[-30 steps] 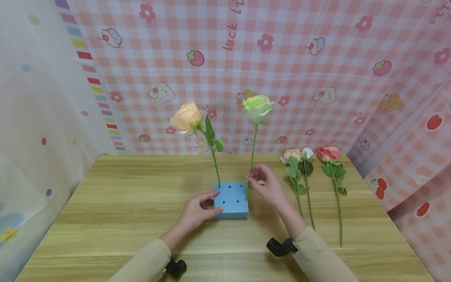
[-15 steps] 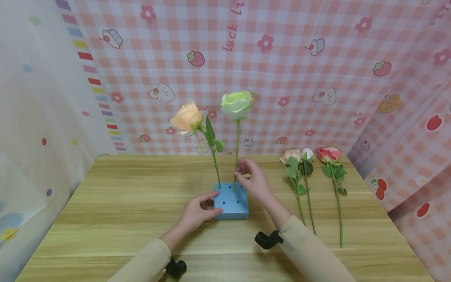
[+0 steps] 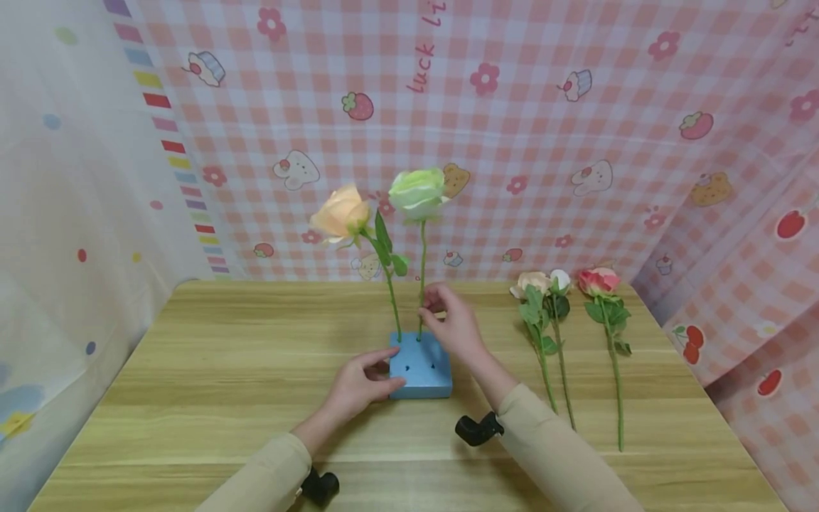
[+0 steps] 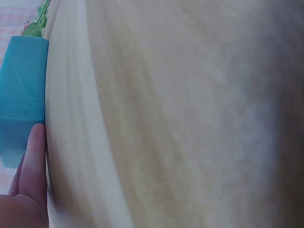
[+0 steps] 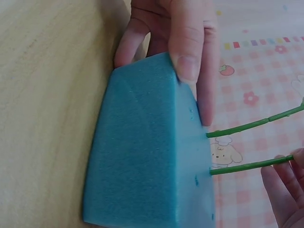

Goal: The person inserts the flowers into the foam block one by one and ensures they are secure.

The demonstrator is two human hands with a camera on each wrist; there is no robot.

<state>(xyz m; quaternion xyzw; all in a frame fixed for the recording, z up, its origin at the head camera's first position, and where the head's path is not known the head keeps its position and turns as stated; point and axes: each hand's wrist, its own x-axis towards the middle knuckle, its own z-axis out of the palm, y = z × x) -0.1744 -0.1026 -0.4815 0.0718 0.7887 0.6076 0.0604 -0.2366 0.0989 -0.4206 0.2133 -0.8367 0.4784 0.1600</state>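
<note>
A blue foam block [image 3: 421, 390] sits on the wooden table, with two small dark holes showing along the front of its top. My left hand [image 3: 360, 382] holds the block by its left side, thumb at the front corner and fingers further back. Between thumb and fingertips, my right hand [image 3: 453, 323] pinches the stem of a pale green rose [image 3: 417, 193]. The stem's lower end meets the block's top at the back middle; the right wrist view shows it entering the foam [image 5: 137, 152]. A peach rose [image 3: 342, 213] stands in the back left corner, leaning left.
To the right lie a cream rose [image 3: 532, 283], a white rose [image 3: 559, 281] and a pink-red rose [image 3: 598, 281], stems toward the front. Behind the table [image 3: 256, 398] hangs a pink checked cloth [image 3: 397, 57]. Black wrist mounts stick out below both sleeves.
My right hand has carried the green rose leftward from the block's right edge to its back middle, and the stem's end now meets a spot there. The left hand keeps its hold.
</note>
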